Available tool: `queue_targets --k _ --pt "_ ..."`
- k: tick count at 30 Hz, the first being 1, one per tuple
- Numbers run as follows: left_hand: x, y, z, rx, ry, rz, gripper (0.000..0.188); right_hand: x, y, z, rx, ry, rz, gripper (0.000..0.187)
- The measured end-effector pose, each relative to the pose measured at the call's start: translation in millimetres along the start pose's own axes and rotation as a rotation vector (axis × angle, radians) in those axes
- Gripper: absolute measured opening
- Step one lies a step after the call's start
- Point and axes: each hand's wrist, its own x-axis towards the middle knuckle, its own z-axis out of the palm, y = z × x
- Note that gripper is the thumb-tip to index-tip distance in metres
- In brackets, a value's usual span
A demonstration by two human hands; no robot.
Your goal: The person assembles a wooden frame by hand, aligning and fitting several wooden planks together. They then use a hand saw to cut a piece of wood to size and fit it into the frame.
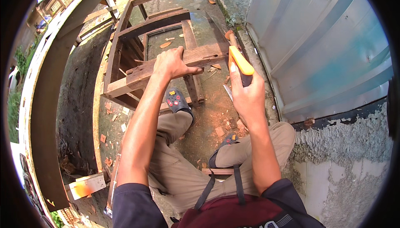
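Note:
My right hand (pixel 250 96) is closed round the yellow and black handle of a handsaw (pixel 241 60). Its dark blade runs away from me, by the right end of a worn wooden beam (pixel 204 55); I cannot tell whether the teeth touch the wood. My left hand (pixel 171 63) grips this beam from above, fingers over the far side and thumb along the near edge. The beam lies across a dark wooden frame (pixel 121 34) with several crosspieces, standing on the ground before me. Part of the beam is hidden under my left hand.
Wood chips (pixel 220 131) and dry leaves litter the concrete floor around my feet. A corrugated metal sheet (pixel 321 48) and a rough wall (pixel 337 144) close off the right. Along the left runs a long wooden board structure (pixel 43 115), with a short paint-marked block (pixel 86 186) near it.

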Motion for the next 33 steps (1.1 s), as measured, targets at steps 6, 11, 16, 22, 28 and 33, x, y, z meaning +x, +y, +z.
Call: queue_targets --k 6,11,16,22,28,33 --pt "-5.6 -16.1 7.7 0.038 0.051 0.018 0.094 -101.4 11.7 -49.2 0.191 -0.002 0.160 0.025" --pt "-2.1 -17.4 6.4 0.026 0.071 0.024 0.092 -39.2 3.1 -17.6 0.106 0.029 0.064 0.024" --pt "2.3 -7.9 9.7 0.043 0.034 0.021 0.092 -10.9 12.5 -4.1 0.047 0.029 0.061 0.026" --pt "-1.9 -17.5 7.6 0.051 0.071 0.021 0.093 -93.8 10.8 -50.1 0.227 -0.013 0.173 0.018" --pt "0.5 -5.2 5.3 0.025 0.056 -0.004 0.092 14.5 4.2 10.7 0.006 -0.016 0.021 0.026" --pt "-2.8 -7.0 5.5 0.036 0.047 -0.012 0.090 -92.4 9.2 -49.1 0.160 -0.015 0.184 0.021"
